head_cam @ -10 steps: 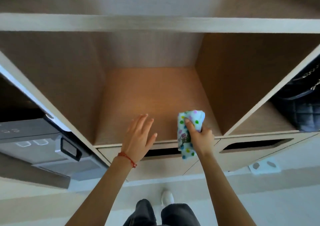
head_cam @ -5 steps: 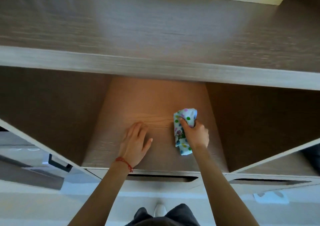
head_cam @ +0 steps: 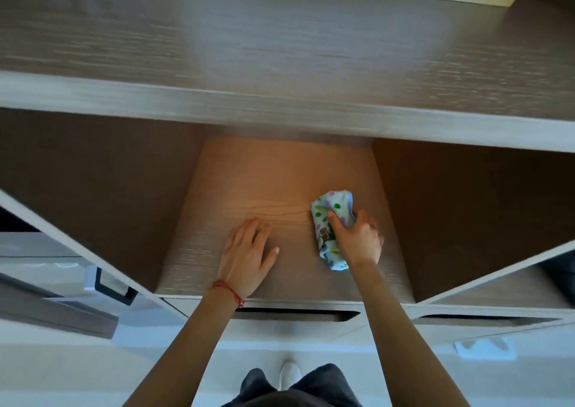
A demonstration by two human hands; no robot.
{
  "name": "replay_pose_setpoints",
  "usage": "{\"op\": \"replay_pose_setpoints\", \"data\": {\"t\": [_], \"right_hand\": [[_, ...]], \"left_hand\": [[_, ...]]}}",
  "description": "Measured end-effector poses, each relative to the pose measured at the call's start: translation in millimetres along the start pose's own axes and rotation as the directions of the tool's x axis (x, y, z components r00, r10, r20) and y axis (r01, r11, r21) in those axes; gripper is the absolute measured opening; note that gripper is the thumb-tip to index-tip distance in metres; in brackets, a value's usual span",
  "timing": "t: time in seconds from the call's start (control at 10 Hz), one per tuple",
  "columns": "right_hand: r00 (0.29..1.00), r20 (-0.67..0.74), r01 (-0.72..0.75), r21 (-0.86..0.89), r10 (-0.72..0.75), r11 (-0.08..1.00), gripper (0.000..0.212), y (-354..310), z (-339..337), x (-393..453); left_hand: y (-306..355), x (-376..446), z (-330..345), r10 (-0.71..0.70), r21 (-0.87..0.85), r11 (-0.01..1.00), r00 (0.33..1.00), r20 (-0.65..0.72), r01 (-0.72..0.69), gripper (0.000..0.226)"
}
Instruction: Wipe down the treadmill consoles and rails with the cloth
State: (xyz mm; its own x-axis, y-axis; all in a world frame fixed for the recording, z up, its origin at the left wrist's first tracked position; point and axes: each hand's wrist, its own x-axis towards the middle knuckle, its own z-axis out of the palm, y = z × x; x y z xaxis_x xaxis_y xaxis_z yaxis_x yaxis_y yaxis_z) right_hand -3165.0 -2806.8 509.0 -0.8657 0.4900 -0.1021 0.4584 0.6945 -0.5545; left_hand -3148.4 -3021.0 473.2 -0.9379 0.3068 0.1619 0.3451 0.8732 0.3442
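A cubby shelf, not a treadmill, is being wiped with the cloth.

The spotted cloth (head_cam: 331,229) is bunched in the curled fingers of the right hand (head_cam: 357,240) and pressed to the shelf floor (head_cam: 280,188); the left hand (head_cam: 247,252) is laid flat, fingers straight. No console or rail is seen; next, the cloth would need carrying to one.
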Motion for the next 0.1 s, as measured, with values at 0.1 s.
{"op": "replay_pose_setpoints", "data": {"t": [0.1], "right_hand": [[0.997,-0.066,0.04,-0.032,-0.042,0.999,0.062,7.2,-3.8,-20.0]], "left_hand": [[0.5,-4.9,-4.0,0.032,-0.008,0.999,0.998,-0.048,-0.033,0.053]]}}
